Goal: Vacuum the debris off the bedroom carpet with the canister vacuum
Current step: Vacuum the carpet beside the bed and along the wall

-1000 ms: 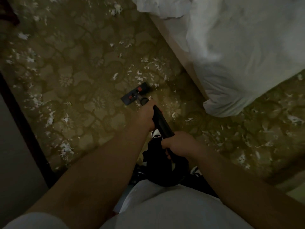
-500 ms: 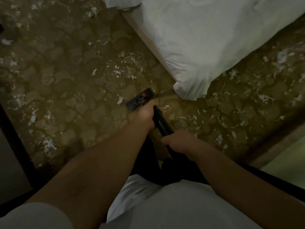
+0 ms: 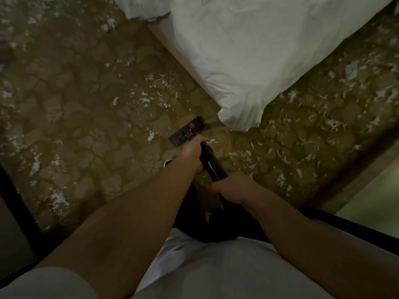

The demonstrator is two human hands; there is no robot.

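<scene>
The black vacuum wand (image 3: 212, 164) runs from my waist down to a black floor head (image 3: 186, 132) with red pedals, flat on the patterned olive carpet (image 3: 86, 126) just left of the bed corner. My left hand (image 3: 193, 153) grips the wand low, near the head. My right hand (image 3: 234, 186) grips it higher, close to my body. White shredded debris (image 3: 151, 135) lies just left of the head, with more beyond it and to the right of the wand. The canister is not in view.
A bed with a hanging white duvet (image 3: 248, 61) fills the upper right, its corner almost touching the floor head. A dark frame (image 3: 19, 203) borders the carpet on the left. A carpet edge and paler floor (image 3: 371, 197) lie at right.
The view has swung so the bed corner now sits right next to the floor head. Both hands keep their grip on the wand, and the head stays close to the bed corner.
</scene>
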